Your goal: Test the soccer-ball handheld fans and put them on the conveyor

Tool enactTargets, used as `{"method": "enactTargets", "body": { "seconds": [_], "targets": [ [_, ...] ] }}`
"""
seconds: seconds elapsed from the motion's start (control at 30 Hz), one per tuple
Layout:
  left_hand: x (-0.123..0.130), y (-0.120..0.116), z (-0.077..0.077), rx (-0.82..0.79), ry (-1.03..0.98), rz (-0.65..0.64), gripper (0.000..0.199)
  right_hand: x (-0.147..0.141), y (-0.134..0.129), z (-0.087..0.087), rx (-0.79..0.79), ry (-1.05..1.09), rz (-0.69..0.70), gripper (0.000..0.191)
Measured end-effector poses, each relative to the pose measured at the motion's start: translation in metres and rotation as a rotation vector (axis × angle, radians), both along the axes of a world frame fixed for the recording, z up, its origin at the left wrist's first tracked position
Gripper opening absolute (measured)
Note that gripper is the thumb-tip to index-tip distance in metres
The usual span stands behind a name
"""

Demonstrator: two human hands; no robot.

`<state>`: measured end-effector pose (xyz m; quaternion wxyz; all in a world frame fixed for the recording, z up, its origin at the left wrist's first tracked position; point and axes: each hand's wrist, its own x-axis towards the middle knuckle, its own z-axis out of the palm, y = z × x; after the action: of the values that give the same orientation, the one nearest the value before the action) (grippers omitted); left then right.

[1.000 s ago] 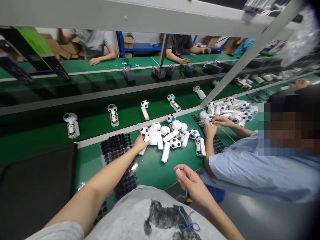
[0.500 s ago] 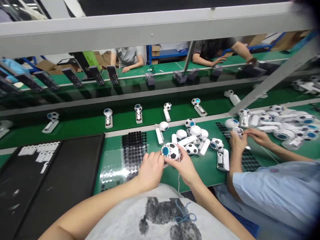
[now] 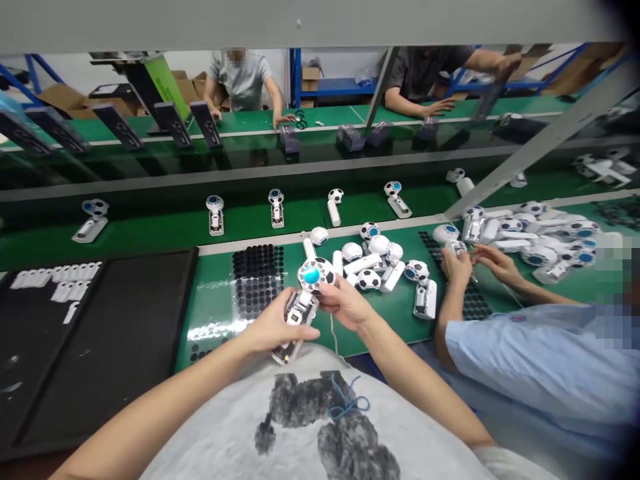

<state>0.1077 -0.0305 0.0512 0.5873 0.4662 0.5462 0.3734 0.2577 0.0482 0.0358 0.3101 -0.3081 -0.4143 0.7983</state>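
Between my hands is a white device with a round football-patterned head, a blue disc on it, and an oblong body in a clear casing. My left hand is wrapped round the body, thumb across its face. At the head's lower right edge, my right hand grips with fingers and thumb. A pile of similar devices lies just beyond my right hand. Left of it, a clear sheet with rows of black round pads lies on the green table.
A black tray with small white parts stands at left. Spaced-out devices lie on the green belt ahead. At right, a co-worker in a blue sleeve handles another device. A grey beam crosses above; people sit opposite.
The device has turned and tilted, so its clear-cased body now shows below the head. My left hand has shifted from the head's side down to the body. The view has tipped slightly.
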Motion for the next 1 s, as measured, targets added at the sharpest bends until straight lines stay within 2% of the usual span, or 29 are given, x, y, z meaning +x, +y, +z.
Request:
{"method": "enactTargets", "body": {
  "seconds": [0.07,0.13,0.23,0.37,0.67,0.8,1.0],
  "targets": [
    [-0.004,0.002,0.006,-0.156,-0.212,0.074,0.053,0.001,0.000,0.003,0.006,-0.047,0.006,0.027],
    [-0.011,0.006,0.012,-0.219,-0.346,0.200,0.047,0.003,-0.005,0.007,0.065,-0.156,0.018,0.024],
    [-0.023,0.012,0.017,-0.224,-0.420,0.346,0.040,0.002,-0.019,0.015,0.255,-0.326,0.094,0.024],
    [-0.033,0.013,0.014,-0.173,-0.419,0.405,0.034,-0.009,-0.038,0.023,0.408,-0.335,0.102,0.010],
    [-0.029,0.000,0.017,-0.113,-0.463,0.291,0.033,-0.030,-0.043,0.025,0.422,-0.340,0.092,0.009],
    [-0.033,-0.003,0.016,-0.144,-0.399,0.195,0.037,-0.029,-0.046,0.023,0.419,-0.368,0.175,0.009],
    [-0.037,-0.005,0.011,-0.158,-0.363,0.196,0.041,-0.032,-0.049,0.015,0.373,-0.359,0.147,0.010]
  ]
}}
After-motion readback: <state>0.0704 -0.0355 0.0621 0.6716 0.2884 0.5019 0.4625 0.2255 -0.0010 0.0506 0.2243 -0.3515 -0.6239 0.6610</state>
